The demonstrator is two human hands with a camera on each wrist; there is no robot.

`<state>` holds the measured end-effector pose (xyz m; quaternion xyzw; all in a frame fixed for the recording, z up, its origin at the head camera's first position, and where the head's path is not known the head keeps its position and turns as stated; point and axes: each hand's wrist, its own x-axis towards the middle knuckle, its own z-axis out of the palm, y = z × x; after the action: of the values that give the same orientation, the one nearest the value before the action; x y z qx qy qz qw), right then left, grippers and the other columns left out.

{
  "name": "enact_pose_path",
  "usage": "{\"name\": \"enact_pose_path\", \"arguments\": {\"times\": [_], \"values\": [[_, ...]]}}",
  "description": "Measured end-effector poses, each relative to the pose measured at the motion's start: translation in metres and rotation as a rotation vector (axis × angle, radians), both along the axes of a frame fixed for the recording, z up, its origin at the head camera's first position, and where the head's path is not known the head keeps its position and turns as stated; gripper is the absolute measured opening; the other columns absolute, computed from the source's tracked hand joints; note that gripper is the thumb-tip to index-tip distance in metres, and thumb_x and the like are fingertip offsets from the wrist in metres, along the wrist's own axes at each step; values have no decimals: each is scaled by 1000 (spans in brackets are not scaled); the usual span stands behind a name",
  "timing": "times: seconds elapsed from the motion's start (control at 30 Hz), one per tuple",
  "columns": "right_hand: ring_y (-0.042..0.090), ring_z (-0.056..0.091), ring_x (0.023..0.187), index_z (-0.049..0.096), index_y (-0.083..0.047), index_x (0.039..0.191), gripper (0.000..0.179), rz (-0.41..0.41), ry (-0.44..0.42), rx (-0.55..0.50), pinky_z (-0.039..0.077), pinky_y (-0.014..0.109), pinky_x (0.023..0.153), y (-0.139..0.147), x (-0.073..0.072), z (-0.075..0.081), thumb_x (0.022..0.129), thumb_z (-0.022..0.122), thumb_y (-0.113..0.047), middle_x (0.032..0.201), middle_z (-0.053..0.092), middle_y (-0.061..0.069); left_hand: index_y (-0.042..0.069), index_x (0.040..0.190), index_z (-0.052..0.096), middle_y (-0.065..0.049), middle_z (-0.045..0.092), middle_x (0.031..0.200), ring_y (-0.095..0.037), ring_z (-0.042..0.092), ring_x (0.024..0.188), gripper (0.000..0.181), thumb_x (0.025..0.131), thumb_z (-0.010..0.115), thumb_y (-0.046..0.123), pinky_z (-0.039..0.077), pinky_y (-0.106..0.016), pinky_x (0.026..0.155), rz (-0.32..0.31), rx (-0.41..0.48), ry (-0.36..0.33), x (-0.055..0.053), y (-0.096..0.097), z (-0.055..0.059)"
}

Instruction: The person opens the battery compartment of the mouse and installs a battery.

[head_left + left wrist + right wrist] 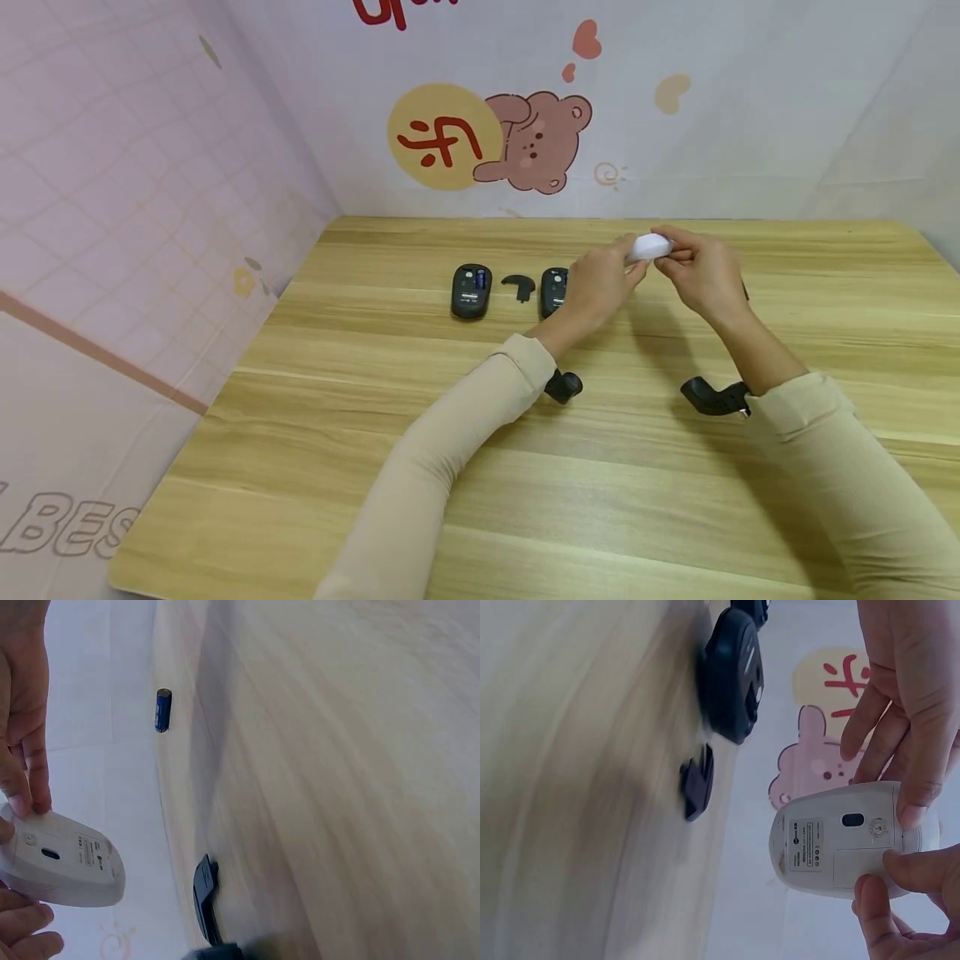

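Both hands hold a white computer mouse [649,247] up above the far part of the table. My left hand [597,282] grips its left end and my right hand [703,271] pinches the right end. The right wrist view shows the underside of the white mouse [829,840] with a label, a dark sensor slot and a closed battery cover. There, the right thumb [922,871] presses close to that cover's edge, while left-hand fingers [919,761] come from above onto the shell. The same underside, tilted, faces the left wrist view.
A black mouse [471,292] lies upside down with a blue battery in its open bay. Beside it are a loose black battery cover [520,287] and a second black mouse [552,287], partly behind my left hand. Another cover [204,892] and a blue battery [163,710] lie farther right.
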<state>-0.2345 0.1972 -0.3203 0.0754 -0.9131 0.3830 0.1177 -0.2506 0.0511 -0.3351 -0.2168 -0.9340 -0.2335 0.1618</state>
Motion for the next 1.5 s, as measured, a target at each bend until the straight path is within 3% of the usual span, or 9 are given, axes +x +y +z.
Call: {"name": "enact_pose_path", "arguments": {"times": [0.17, 0.3, 0.43, 0.53, 0.73, 0.87, 1.03, 1.23, 1.5], "values": [[38, 58, 92, 52, -7, 132, 43, 27, 9, 15, 40, 8, 53, -3, 6, 4, 90, 60, -4, 114, 49, 25, 12, 116, 60, -1, 67, 90, -8, 55, 65, 30, 93, 57, 31, 44, -18, 54, -65, 73, 0, 3, -9, 2], [41, 56, 96, 53, -6, 131, 43, 67, 32, 26, 53, 32, 62, -5, 10, 6, 89, 61, -6, 124, 48, 25, 9, 116, 59, -4, 67, 93, -11, 60, 75, 30, 93, 56, 30, 46, -17, 62, -104, 152, -11, 6, -15, 2], [43, 55, 99, 53, -1, 129, 41, 101, 28, -9, 51, 52, 74, -9, 14, 9, 90, 60, -7, 122, 51, 26, 7, 121, 59, -8, 66, 104, -15, 62, 90, 35, 94, 55, 29, 48, -17, 72, -114, 233, -26, 11, -18, 1], [42, 56, 99, 53, 2, 128, 40, 114, 24, -32, 50, 51, 79, -12, 15, 9, 90, 60, -7, 116, 54, 27, 6, 126, 57, -8, 66, 105, -13, 61, 86, 39, 94, 55, 29, 47, -15, 67, -109, 284, -41, 14, -20, 0], [40, 57, 101, 54, -2, 129, 41, 110, 3, -30, 51, 50, 76, -16, 20, 11, 91, 60, -16, 113, 56, 27, 5, 128, 56, -4, 60, 76, -9, 46, 60, 41, 95, 53, 30, 35, -13, 48, -129, 370, -58, 22, -27, 1], [36, 59, 99, 54, -5, 129, 44, 102, -28, -26, 54, 31, 69, -18, 24, 15, 92, 58, -28, 110, 60, 24, 5, 128, 55, -6, 66, 89, -5, 54, 67, 41, 94, 54, 28, 43, -10, 56, -141, 418, -71, 28, -34, 5], [32, 60, 92, 57, -2, 125, 44, 111, -33, -49, 43, 10, 58, -22, 28, 18, 91, 59, -29, 105, 63, 22, 4, 127, 56, -9, 67, 97, -5, 59, 73, 39, 93, 58, 21, 47, -10, 60, -154, 474, -115, 36, -41, 10], [27, 60, 93, 59, -1, 123, 45, 124, -69, -86, 45, 9, 61, -25, 33, 19, 91, 59, -32, 109, 63, 20, 2, 127, 56, -13, 67, 99, -6, 63, 77, 39, 91, 61, 15, 49, -11, 61, -179, 553, -181, 44, -48, 14], [20, 60, 96, 59, -2, 123, 49, 127, -106, -141, 47, 10, 64, -27, 37, 22, 90, 58, -38, 114, 61, 19, 0, 123, 58, -16, 63, 112, -10, 63, 93, 40, 87, 66, 14, 51, -12, 70, -154, 661, -295, 50, -56, 23]]}}
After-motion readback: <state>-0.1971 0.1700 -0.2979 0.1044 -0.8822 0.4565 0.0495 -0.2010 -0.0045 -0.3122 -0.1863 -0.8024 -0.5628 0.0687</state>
